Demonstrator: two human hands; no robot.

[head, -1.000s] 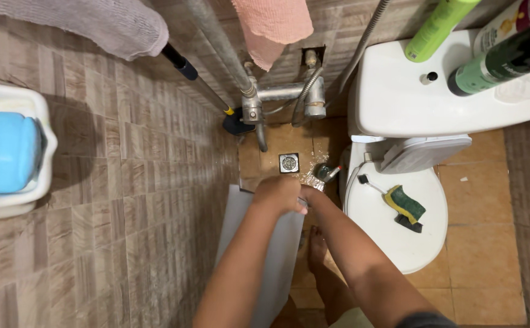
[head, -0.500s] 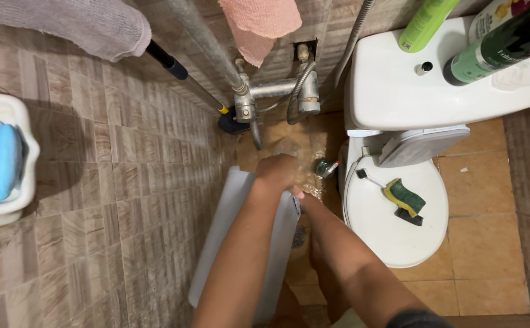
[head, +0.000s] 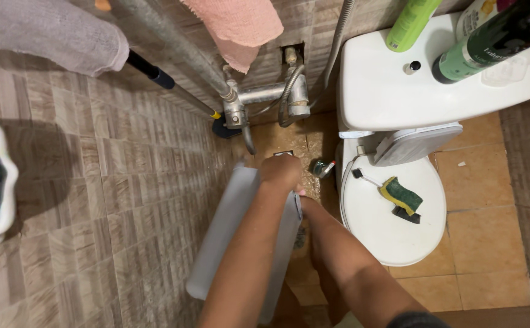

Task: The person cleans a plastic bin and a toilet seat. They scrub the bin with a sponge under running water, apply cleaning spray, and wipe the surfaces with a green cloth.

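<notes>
A pale grey flat panel (head: 228,231) stands tilted on the wet floor, its upper end just below the metal tap (head: 240,112). My left hand (head: 280,172) is clamped over the panel's top right corner. My right hand (head: 305,205) reaches in at the panel's right edge, just under the left hand. Its fingers are mostly hidden behind the panel and the left hand, so its grip cannot be made out. A floor drain (head: 286,153) peeks out just above my left hand.
A white toilet (head: 398,237) stands to the right, lid closed, with a yellow-green sponge (head: 401,195) on it. Bottles (head: 489,42) lie on the cistern (head: 392,91). A pink cloth (head: 237,24) and a grey cloth (head: 46,33) hang above. A white basin (head: 0,206) sits at the left.
The panel and my left hand have moved up toward the tap and now cover most of the drain. More of the panel shows. The splashing water seen earlier is gone.
</notes>
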